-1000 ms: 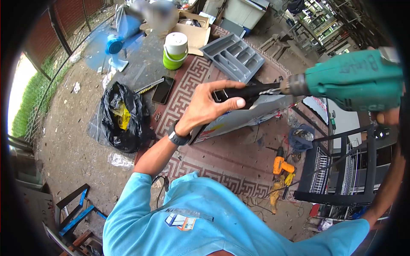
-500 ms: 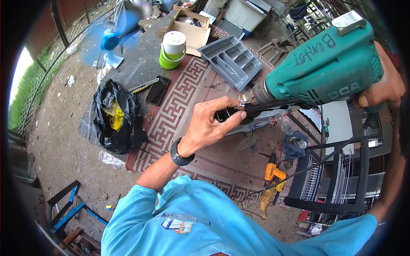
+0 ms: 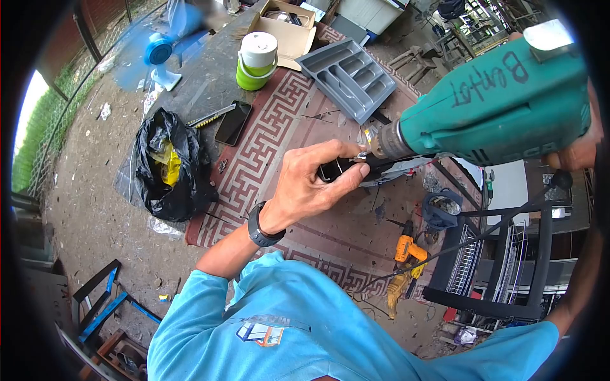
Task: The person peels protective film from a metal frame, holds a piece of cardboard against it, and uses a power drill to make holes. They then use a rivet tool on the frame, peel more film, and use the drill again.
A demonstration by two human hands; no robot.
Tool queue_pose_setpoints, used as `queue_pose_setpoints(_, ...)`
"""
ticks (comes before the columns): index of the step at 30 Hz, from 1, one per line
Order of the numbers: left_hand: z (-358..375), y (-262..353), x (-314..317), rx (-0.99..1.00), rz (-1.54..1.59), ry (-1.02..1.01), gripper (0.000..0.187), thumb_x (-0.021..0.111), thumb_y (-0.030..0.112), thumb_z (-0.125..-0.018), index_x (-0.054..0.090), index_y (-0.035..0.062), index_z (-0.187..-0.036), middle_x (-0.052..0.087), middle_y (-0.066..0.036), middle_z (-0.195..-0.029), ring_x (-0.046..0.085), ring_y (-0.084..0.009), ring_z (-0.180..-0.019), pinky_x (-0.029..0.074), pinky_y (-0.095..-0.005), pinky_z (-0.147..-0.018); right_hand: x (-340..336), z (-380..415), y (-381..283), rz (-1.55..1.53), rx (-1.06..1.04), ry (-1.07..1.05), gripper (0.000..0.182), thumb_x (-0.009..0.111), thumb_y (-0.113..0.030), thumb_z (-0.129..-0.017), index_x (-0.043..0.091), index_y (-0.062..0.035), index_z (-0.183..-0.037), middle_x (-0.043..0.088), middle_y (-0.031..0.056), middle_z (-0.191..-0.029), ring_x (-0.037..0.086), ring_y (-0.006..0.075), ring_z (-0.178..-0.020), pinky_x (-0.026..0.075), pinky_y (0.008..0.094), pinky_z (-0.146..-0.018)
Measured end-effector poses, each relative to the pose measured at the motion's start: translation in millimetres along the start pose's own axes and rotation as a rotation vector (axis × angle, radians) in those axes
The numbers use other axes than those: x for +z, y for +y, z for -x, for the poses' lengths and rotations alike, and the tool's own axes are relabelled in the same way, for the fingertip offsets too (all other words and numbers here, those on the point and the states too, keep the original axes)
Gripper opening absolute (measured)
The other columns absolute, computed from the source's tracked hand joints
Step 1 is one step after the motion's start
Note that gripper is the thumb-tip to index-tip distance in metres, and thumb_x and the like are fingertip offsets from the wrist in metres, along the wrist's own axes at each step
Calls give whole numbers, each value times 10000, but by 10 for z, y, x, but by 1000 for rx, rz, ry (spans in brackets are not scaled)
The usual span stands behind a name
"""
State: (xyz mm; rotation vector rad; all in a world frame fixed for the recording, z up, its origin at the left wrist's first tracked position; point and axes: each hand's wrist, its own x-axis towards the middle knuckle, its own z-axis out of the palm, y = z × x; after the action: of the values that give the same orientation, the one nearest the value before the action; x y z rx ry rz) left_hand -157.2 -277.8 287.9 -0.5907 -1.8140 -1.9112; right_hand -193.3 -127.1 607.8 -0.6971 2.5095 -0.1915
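Note:
My right hand (image 3: 578, 149), at the right edge, is closed around the handle of a green electric drill (image 3: 495, 101) with handwriting on its casing. The drill lies nearly level, its chuck (image 3: 389, 141) pointing left toward my left hand (image 3: 318, 181). Thumb and index finger of that hand pinch a black hollow bar (image 3: 330, 171) just beside the drill's tip. A small shiny metal piece shows at the tip, too small to name. Most of the bar is hidden behind the drill and my fingers.
On the table lie a grey cutlery tray (image 3: 349, 76), a phone (image 3: 234, 122), a green-white jug (image 3: 257, 60), an open cardboard box (image 3: 289, 25) and a black plastic bag (image 3: 168, 203). A blue fan (image 3: 159, 51) spins behind. Orange drill (image 3: 406, 247) and black frames (image 3: 483, 308) lie lower right.
The green drill and my right hand have shifted right and nearer to the camera. My left hand keeps its pinch on the bar, almost in place. The view has tilted slightly.

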Motion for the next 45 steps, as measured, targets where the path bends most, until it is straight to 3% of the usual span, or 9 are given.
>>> queue_pose_setpoints(8, 18, 46, -20, -72, -8, -9, 152, 736, 115, -755, 663, 14, -841, 638, -26, -643, 560, -61, -552, 429, -215, -520, -33, -36, -24, -36, 15, -39, 565, 774, -90, -553, 588, 24, -1074, 655, 135, -862, 638, 229, -791, 527, 352, -737)
queue_pose_setpoints(9, -18, 61, 98, -10, 101, 163, 187, 750, 140, -748, 664, 14, -855, 627, -11, -630, 546, -45, -550, 419, -210, -511, -21, -36, -47, -29, 20, -45, 550, 772, -84, -559, 592, 23, -1067, 657, 133, -855, 640, 227, -783, 527, 348, -733)
queue_pose_setpoints(10, -12, 88, 74, -5, 103, 169, 187, 750, 140, -748, 664, 14, -855, 627, -11, -630, 546, -45, -550, 419, -210, -511, -50, -40, -73, -28, 22, -51, 536, 770, -77, -565, 595, 23, -1061, 659, 131, -848, 641, 225, -774, 528, 345, -729)
queue_pose_setpoints(13, -19, 156, -56, -324, -1, -32, 310, 797, 228, -715, 671, 5, -888, 653, -31, -671, 573, -51, -599, 450, -221, -556, -84, -8, -171, -17, 28, -53, 492, 763, -58, -583, 607, 23, -1042, 665, 126, -827, 645, 217, -749, 529, 335, -716)
queue_pose_setpoints(18, 15, 60, 14, -147, -37, 76, 330, 829, 254, -674, 676, 21, -851, 646, -22, -642, 552, -43, -544, 432, -214, -503, -174, -43, -416, -6, 139, -64, 420, 751, -26, -612, 626, 22, -1010, 676, 117, -793, 653, 205, -707, 531, 318, -695)
queue_pose_setpoints(19, 7, 85, 11, -154, -63, 65, 315, 811, 229, -686, 680, 24, -886, 642, -58, -632, 566, -74, -527, 442, -234, -490, -137, -49, -179, -147, -198, -125, 414, 732, -45, -655, 611, 15, -1046, 666, 121, -845, 644, 191, -736, 539, 322, -692)
queue_pose_setpoints(24, 10, 133, -14, -177, -116, 25, 283, 786, 198, -698, 671, 23, -889, 635, -98, -616, 598, -115, -518, 456, -259, -468, -70, -99, -98, -50, -27, -87, 450, 726, -44, -637, 596, 18, -1063, 662, 119, -856, 639, 187, -735, 534, 320, -681)
queue_pose_setpoints(27, 36, 147, 26, -121, -146, 65, 320, 825, 252, -668, 651, 16, -796, 598, -28, -575, 514, -57, -490, 403, -216, -460, -62, -85, -134, -32, -17, -86, 472, 723, -44, -626, 587, 19, -1074, 659, 118, -863, 636, 185, -734, 530, 319, -674)
queue_pose_setpoints(45, 47, 189, 18, -233, -103, 39, 303, 818, 239, -678, 652, 10, -786, 622, -37, -607, 544, -56, -537, 417, -210, -490, -109, -11, -76, -25, -11, -93, 603, 702, -42, -562, 533, 26, -1137, 643, 110, -903, 618, 171, -730, 511, 310, -633)
